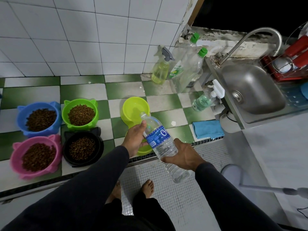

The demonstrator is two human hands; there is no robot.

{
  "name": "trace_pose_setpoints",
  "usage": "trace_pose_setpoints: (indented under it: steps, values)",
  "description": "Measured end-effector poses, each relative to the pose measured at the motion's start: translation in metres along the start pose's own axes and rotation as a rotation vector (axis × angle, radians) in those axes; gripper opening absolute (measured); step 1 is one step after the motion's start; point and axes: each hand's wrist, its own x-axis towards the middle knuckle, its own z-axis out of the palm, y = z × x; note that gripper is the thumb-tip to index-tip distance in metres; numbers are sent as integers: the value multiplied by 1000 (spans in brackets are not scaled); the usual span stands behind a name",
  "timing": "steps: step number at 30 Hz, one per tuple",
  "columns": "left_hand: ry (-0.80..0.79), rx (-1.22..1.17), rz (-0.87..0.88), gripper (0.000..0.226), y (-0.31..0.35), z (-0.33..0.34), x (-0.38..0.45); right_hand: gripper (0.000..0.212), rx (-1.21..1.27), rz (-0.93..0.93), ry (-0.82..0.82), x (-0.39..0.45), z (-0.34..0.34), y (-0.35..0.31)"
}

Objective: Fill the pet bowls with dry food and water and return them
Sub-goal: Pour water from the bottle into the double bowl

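Both hands grip the tilted water bottle (160, 144), its open mouth seemingly over the lime bowl (135, 107).

i hold a clear water bottle (160, 144) with a blue label, uncapped and tilted, its mouth over the yellow-green double bowl (135, 108); my left hand (135, 138) grips near the neck, my right hand (181, 155) the lower body. the far cup of that bowl holds a little water. to its left on the checkered tabletop (166, 100) sit four cat-eared bowls heaped with brown kibble: blue (39, 118), green (80, 112), pink (35, 155), black (83, 148).
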Motion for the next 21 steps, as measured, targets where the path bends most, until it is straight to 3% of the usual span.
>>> trace_pose_setpoints:
  steps: [21]
  values:
    - [-12,-19,-23,46,-2,-5,2,67,-16,19,1,2,4,0]
